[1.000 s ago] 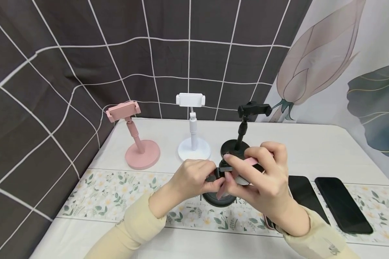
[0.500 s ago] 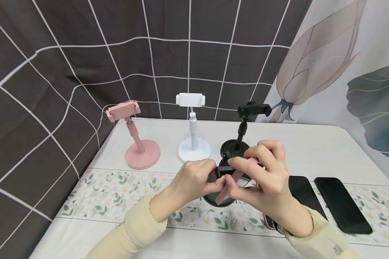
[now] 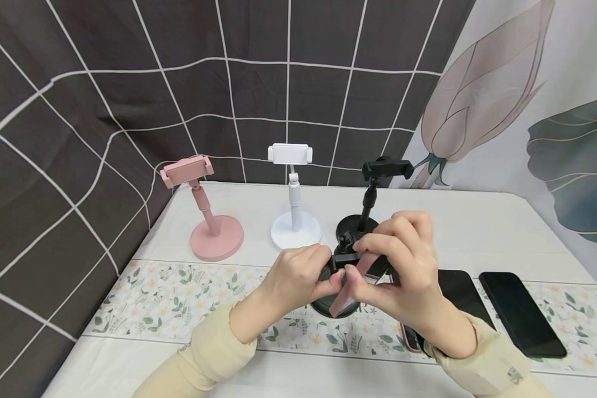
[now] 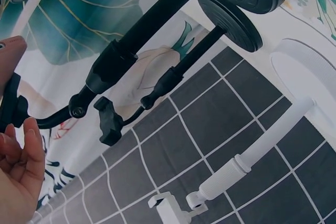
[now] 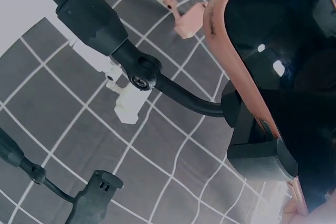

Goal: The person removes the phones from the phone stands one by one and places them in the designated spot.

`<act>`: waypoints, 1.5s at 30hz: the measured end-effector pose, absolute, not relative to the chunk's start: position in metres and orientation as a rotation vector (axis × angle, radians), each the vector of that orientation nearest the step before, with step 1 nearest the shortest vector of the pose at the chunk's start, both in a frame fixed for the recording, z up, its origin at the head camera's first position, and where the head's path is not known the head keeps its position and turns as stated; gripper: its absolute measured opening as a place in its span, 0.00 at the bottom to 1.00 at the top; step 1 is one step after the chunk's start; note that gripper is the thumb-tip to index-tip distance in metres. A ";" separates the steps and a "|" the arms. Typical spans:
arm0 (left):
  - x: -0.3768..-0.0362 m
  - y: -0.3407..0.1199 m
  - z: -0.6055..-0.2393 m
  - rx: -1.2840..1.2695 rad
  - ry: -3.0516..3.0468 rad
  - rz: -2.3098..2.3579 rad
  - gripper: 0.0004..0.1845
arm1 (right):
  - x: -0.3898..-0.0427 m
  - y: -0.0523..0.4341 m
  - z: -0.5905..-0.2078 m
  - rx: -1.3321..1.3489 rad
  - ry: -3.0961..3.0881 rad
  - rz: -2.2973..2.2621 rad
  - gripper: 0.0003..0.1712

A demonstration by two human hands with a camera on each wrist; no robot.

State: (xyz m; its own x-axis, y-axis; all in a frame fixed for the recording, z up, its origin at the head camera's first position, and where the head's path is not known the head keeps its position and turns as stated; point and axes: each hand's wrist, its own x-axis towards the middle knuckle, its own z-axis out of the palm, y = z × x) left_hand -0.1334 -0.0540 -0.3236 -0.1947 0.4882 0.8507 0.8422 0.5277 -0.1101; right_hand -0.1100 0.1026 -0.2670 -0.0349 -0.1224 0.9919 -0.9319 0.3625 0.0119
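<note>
Pink-cased phone (image 3: 350,284) with dark glossy screen, pinched by right hand (image 3: 403,271), left hand (image 3: 298,276) gripping black clamp (image 3: 345,258).

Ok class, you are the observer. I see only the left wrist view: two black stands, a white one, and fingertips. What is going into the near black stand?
Observer: A phone in a pink case; the black clamp hooks over its edge.
Operator: What holds it?
Observer: The right hand grips the phone, and the left hand pinches the clamp's end.
Operator: What else is out?
Observer: A pink stand at far left, and two dark phones flat on the table at right.
</note>
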 end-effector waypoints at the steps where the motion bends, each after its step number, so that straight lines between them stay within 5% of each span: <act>1: -0.134 -0.054 -0.324 -1.098 -1.841 -0.484 0.19 | -0.111 0.103 -0.267 1.004 -1.462 0.894 0.19; 11: -0.142 -0.046 -0.330 -1.056 -1.821 -0.728 0.23 | -0.119 0.114 -0.276 1.122 -1.184 1.367 0.20; 19: -0.151 -0.031 -0.319 -1.383 -1.965 -1.157 0.22 | -0.118 0.123 -0.272 1.095 -1.038 1.434 0.23; 27: -0.152 -0.025 -0.327 -1.495 -1.870 -1.446 0.14 | -0.131 0.167 -0.273 0.905 -0.908 1.514 0.30; 45: -0.149 -0.026 -0.325 -1.428 -1.917 -1.491 0.12 | -0.137 0.222 -0.258 0.373 -1.491 1.117 0.23</act>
